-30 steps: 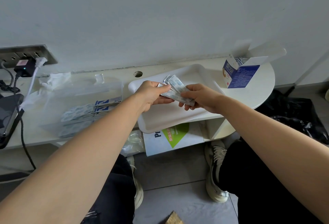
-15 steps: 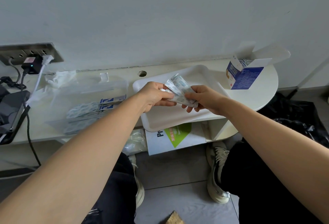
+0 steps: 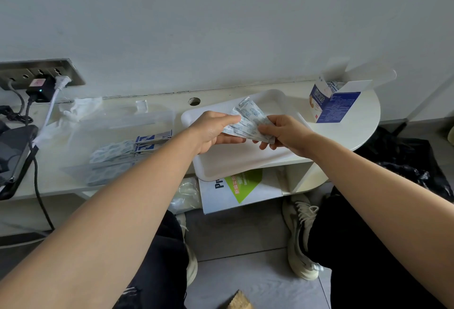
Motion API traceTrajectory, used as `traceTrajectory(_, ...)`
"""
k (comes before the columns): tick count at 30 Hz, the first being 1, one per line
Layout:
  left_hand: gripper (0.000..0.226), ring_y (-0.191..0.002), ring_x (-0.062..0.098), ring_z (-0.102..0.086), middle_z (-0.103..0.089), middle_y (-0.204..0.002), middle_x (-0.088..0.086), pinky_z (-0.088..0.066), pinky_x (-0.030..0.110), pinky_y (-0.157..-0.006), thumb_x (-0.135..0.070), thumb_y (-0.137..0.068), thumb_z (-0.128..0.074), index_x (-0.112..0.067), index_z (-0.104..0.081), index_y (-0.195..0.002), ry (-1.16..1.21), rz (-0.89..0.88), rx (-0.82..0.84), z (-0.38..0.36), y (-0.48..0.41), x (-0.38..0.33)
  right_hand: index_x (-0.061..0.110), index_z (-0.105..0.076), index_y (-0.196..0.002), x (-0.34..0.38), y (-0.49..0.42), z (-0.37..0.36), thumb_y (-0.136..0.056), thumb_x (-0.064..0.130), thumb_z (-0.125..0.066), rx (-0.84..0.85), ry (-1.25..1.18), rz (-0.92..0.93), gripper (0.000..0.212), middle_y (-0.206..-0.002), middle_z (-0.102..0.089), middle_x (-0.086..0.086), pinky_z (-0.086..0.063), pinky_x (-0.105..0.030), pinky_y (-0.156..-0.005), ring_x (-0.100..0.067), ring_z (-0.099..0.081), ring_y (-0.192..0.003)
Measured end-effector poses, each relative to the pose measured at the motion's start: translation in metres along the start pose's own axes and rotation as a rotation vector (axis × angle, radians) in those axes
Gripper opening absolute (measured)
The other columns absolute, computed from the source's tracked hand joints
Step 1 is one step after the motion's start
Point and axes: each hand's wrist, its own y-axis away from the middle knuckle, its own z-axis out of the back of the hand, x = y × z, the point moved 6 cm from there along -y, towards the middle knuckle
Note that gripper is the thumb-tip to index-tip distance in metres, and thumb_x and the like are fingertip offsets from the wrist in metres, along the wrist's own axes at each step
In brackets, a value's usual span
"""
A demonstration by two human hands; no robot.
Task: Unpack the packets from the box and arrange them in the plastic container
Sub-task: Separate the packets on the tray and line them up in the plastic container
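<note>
Head view, listed near to far.

1. Grey tiled floor (image 3: 245, 281); black trouser legs on either side; cream lace-up sneaker (image 3: 301, 237) to the right.
2. White booklet with a green diamond (image 3: 237, 189), on the lower shelf, just right of a crinkled clear plastic bag (image 3: 186, 195).
3. Shallow white rectangular tray (image 3: 233, 163), on the white round-ended table (image 3: 356, 124), its near edge overhanging.
4. Left hand (image 3: 213, 131) and right hand (image 3: 286, 134), both above the tray. Each pinches one end of a fan of pale blue-printed paper packets (image 3: 250, 122), thumb on top, fingers curled beneath.
5. Clear plastic container (image 3: 81, 141), left of the tray. Its walls are hard to trace, but it appears to hold a flat row of pale packets (image 3: 113, 151) and blue-and-white ones (image 3: 152, 140) at their right end.
6. Blue-and-white cardboard box (image 3: 330, 106), upright at the far right of the table, top flaps open, packet ends showing inside.
7. Crumpled white wrapping (image 3: 81, 109), far left of the table.
8. Steel wall socket strip (image 3: 36, 72), far left, with a black charger (image 3: 40, 88) plugged in.
</note>
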Motion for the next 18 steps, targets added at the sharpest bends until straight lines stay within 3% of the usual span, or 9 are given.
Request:
traceTrajectory(4, 0.022, -0.085, 0.026, -0.071, -0.069, -0.098, 0.015, -0.060, 0.028, -0.073, 0.009, -0.093, -0.043, 0.003, -0.063, -0.099, -0.014, 0.021, 0.103, 0.000, 0.001, 0.002, 0.009, -0.065, -0.103, -0.003, 0.003, 0.003, -0.097, 0.013, -0.052, -0.001, 0.043, -0.018, 0.015, -0.087, -0.072, -0.009, -0.049, -0.021, -0.054, -0.016, -0.070, -0.071)
traceTrajectory(8, 0.032, -0.090, 0.030, -0.066, -0.065, -0.100, 0.019, -0.058, 0.037, -0.081, 0.010, -0.087, -0.033, 0.005, -0.058, -0.106, 0.032, 0.048, 0.092, 0.003, -0.001, 0.004, 0.007, -0.066, -0.092, 0.007, 0.006, 0.008, -0.094, 0.016, -0.055, -0.124, 0.424, 0.129, 0.014, -0.078, -0.072, -0.006, -0.054, -0.028, -0.059, -0.016, -0.069, -0.071)
traceTrajectory(10, 0.033, -0.086, 0.025, -0.063, -0.061, -0.097, 0.015, -0.058, 0.031, -0.080, 0.012, -0.086, -0.037, 0.000, -0.057, -0.109, -0.051, 0.036, 0.057, 0.005, -0.002, 0.006, 0.005, -0.062, -0.079, 0.010, 0.008, 0.009, -0.089, 0.017, -0.058, -0.229, 0.653, 0.216, 0.016, -0.067, -0.065, -0.004, -0.042, -0.034, -0.055, -0.025, -0.059, -0.064)
traceTrajectory(12, 0.038, -0.081, 0.017, -0.059, -0.057, -0.093, 0.010, -0.056, 0.022, -0.073, 0.015, -0.084, -0.043, -0.005, -0.056, -0.115, -0.183, -0.001, 0.029, 0.005, -0.002, 0.007, 0.006, -0.061, -0.080, 0.011, 0.009, 0.004, -0.088, 0.018, -0.061, -0.282, 0.851, 0.297, 0.015, -0.064, -0.055, -0.006, -0.029, -0.032, -0.055, -0.030, -0.051, -0.066)
traceTrajectory(15, 0.045, -0.081, 0.006, -0.054, -0.057, -0.092, 0.004, -0.049, 0.012, -0.066, 0.016, -0.079, -0.054, -0.007, -0.061, -0.117, -0.407, -0.091, 0.005, 0.006, -0.006, 0.007, 0.016, -0.070, -0.098, 0.013, 0.009, -0.004, -0.090, 0.023, -0.060, -0.292, 0.957, 0.347, 0.015, -0.082, -0.065, -0.012, -0.035, -0.031, -0.062, -0.032, -0.057, -0.081)
traceTrajectory(18, 0.043, -0.078, 0.008, -0.052, -0.055, -0.086, -0.001, -0.045, 0.015, -0.068, 0.015, -0.077, -0.057, -0.008, -0.066, -0.112, -0.521, -0.171, -0.029, 0.009, -0.008, 0.005, 0.012, -0.069, -0.093, 0.011, 0.005, -0.003, -0.090, 0.022, -0.059, -0.270, 0.943, 0.344, 0.015, -0.086, -0.065, -0.014, -0.039, -0.034, -0.066, -0.032, -0.057, -0.084)
